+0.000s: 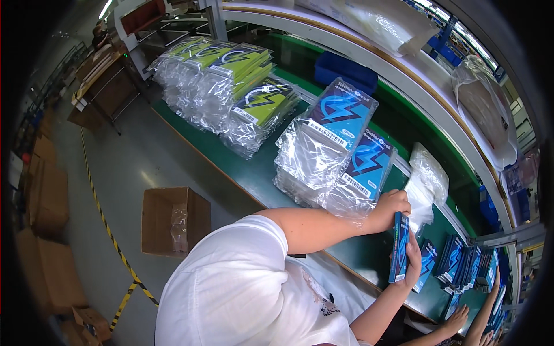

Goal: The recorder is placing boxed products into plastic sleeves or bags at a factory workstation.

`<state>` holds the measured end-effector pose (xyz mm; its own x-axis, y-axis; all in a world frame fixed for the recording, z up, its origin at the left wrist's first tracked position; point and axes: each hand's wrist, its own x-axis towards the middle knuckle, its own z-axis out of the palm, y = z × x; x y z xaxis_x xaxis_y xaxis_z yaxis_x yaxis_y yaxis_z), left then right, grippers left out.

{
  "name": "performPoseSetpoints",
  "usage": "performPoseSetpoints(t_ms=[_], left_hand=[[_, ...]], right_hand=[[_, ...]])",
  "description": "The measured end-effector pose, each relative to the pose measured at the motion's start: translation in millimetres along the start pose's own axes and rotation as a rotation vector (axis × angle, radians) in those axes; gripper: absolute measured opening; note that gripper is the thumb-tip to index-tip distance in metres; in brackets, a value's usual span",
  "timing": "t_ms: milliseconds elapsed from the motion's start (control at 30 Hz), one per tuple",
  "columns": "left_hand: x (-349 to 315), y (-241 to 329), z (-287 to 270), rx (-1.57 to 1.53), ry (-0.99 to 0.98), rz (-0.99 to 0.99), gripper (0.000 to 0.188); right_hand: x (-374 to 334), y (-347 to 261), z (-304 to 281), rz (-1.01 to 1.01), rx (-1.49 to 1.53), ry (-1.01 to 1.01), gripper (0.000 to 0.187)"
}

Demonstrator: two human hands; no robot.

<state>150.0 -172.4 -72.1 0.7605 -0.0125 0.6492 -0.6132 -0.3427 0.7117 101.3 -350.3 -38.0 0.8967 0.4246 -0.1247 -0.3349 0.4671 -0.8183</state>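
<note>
A slim blue box [399, 248], held on edge, stands between my two hands over the green bench. My right hand [413, 262] wraps round its side, thumb and fingers closed. At the box's upper end my left hand [390, 209] is closed, its fingertips against the top; the palm side is hidden. Just beyond the left hand lies a pile of clear plastic bags [423, 181]. Left of it are stacks of blue boxes in clear bags [341, 115], their loose plastic hanging toward me. Bare blue boxes [450, 258] stand in short stacks to the right.
Bagged green boxes [262, 102] are piled at the bench's far left. A blue bin [345, 72] sits behind the stacks, below a shelf [323, 24]. An open carton [176, 222] is on the floor at left. Another person's hands [457, 320] are at the lower right.
</note>
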Motion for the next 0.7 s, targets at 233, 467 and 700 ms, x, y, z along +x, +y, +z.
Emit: performPoseSetpoints(t_ms=[233, 467, 700], left_hand=[[-0.1, -0.2, 7.2, -0.014, 0.103, -0.083, 0.013], [9.2, 1.8, -8.1, -0.221, 0.024, -0.389, 0.011], [13.2, 8.3, -20.6, -0.075, -0.177, -0.336, 0.015]], right_hand=[[-3.0, -5.0, -1.2, -0.107, -0.044, 0.187, 0.058], [-15.1, -11.1, -11.1, -0.052, -0.281, 0.266, 0.061], [-7.1, -17.4, -8.1, -0.053, -0.273, 0.126, 0.073]])
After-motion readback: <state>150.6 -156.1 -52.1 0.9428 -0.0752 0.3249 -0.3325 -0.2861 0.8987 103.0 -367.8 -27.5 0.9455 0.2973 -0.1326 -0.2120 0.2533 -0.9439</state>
